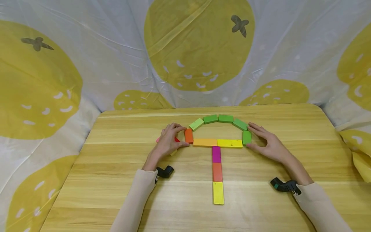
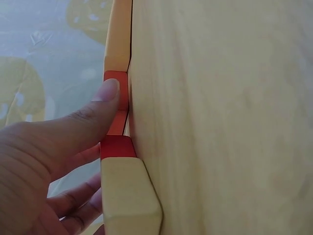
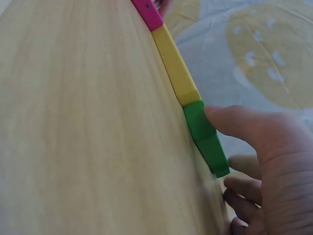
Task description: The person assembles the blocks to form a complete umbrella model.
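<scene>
Rectangular blocks (image 1: 225,119) are lying on the counter (image 1: 246,199), forming an arch (image 1: 210,119) above a two-block crossbar (image 1: 205,142), with a three-block stem (image 1: 217,172) running down toward the person. The left hand (image 1: 167,141) is pinching the orange block (image 1: 189,136) at the arch's left end, thumb and index finger meeting its two short ends. The right hand (image 1: 269,145) is spanning the green block (image 1: 247,138) at the right end in much the same way, its fingers standing about a block's length apart. Judging by this, the person is squaring both arch ends against the crossbar; the next move is probably calling for light, even nudging without dragging neighbouring pieces. A red block (image 2: 117,147) is sitting partly hidden beside the left hand. No container is showing in any view.
</scene>
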### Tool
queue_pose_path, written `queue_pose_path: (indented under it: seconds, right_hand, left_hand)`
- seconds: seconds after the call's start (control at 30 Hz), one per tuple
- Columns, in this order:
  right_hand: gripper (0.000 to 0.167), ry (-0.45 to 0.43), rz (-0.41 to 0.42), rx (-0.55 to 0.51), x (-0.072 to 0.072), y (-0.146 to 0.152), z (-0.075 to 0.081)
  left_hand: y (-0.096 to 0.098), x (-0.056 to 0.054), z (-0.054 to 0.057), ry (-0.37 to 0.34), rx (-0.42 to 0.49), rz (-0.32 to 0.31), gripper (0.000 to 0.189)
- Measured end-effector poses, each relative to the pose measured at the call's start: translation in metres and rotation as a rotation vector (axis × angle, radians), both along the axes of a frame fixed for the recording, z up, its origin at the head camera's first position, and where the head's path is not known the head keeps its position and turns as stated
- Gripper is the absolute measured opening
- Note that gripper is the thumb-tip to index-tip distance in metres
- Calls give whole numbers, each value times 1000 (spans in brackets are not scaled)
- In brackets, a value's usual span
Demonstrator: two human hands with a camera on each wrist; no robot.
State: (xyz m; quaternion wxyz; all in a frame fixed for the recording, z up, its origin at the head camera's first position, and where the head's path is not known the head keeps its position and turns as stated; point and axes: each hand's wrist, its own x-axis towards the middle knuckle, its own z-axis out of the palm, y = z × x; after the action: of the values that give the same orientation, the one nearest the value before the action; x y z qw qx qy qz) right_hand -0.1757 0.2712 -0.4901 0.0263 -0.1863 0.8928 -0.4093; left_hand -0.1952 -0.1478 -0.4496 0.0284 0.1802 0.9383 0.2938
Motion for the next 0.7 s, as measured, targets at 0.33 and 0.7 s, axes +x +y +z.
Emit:
queue_pose_path:
  seconds: [0.33,0.7]
  right_hand:
    - [67,86,-90,-12,1,-1,-4]
    - [58,157,-177,10,2,0,-5]
  left_hand:
    - [-1,1,-1,10,-16,-2,66]
    - [0,0,-2,10,-6,3,64]
